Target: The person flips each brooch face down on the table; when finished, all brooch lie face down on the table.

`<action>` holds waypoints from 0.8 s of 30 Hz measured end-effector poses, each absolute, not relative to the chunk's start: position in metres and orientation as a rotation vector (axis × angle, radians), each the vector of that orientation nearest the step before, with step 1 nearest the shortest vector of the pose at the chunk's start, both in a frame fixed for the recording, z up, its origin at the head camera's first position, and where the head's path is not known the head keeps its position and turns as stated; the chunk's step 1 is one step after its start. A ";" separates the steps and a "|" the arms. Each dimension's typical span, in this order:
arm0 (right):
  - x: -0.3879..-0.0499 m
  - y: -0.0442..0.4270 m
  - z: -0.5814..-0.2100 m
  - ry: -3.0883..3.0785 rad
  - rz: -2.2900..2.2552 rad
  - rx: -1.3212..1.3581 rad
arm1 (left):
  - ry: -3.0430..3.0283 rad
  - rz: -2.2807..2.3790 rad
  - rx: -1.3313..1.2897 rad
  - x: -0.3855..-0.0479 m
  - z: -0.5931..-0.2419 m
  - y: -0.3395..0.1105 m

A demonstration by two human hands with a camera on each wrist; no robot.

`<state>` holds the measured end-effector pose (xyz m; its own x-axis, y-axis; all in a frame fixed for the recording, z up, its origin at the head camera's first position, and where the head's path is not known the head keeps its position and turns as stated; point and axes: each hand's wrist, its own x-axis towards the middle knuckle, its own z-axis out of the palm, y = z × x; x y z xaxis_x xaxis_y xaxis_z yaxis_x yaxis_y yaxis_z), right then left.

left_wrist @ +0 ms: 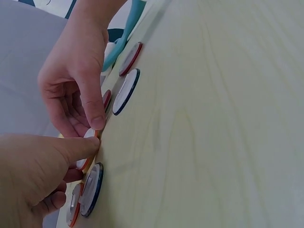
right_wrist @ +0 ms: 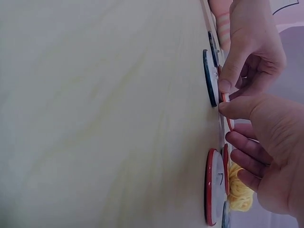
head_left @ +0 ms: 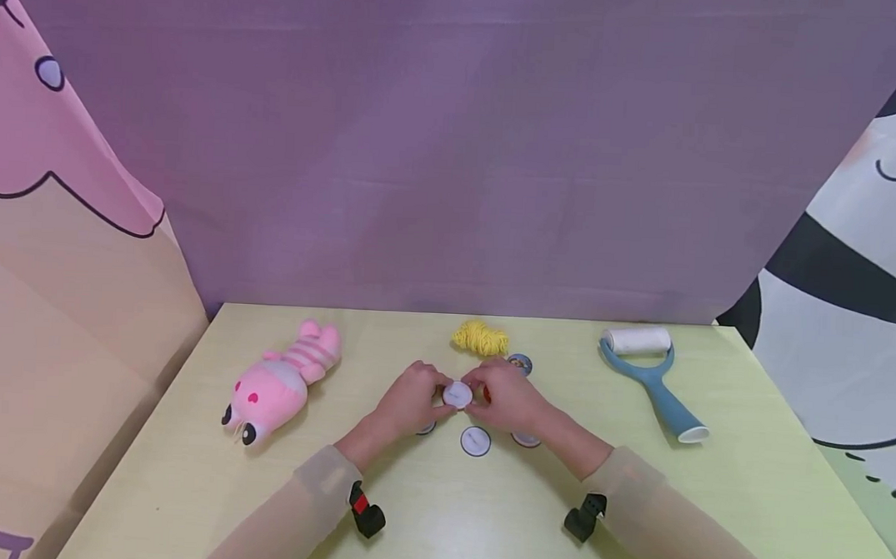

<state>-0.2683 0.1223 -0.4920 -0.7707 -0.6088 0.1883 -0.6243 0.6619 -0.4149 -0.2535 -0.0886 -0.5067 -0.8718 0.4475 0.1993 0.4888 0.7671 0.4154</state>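
Near the middle of the table, both hands pinch one round pin-back badge (head_left: pixel 457 395) by its opposite edges. Its white back faces up, and the left wrist view shows its orange rim. My left hand (head_left: pixel 413 399) holds the left edge between thumb and fingers. From the right, my right hand (head_left: pixel 509 396) grips the other edge; its thumb and fingers show in the right wrist view. Close below lies a dark-rimmed badge (head_left: pixel 475 441), white back up. A red-rimmed badge (right_wrist: pixel 215 187) lies by the right hand, and another dark-rimmed badge (left_wrist: pixel 92 190) by the left.
Behind the hands sit a yellow bundle of string (head_left: pixel 480 338) and a picture badge (head_left: pixel 520 363). A pink plush toy (head_left: pixel 278 385) lies at the left of the table (head_left: pixel 437 521). To the right lies a blue-handled lint roller (head_left: pixel 657 389). A purple cloth (head_left: pixel 454 146) hangs behind.
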 end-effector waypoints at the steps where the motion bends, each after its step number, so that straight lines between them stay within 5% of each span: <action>1: -0.268 0.122 -0.492 -2.837 0.720 1.055 | -2.871 -0.715 -0.760 -0.254 -0.507 -0.089; 24: -0.276 0.154 -0.477 -2.847 0.715 0.898 | -2.963 -0.826 -0.692 -0.260 -0.482 -0.059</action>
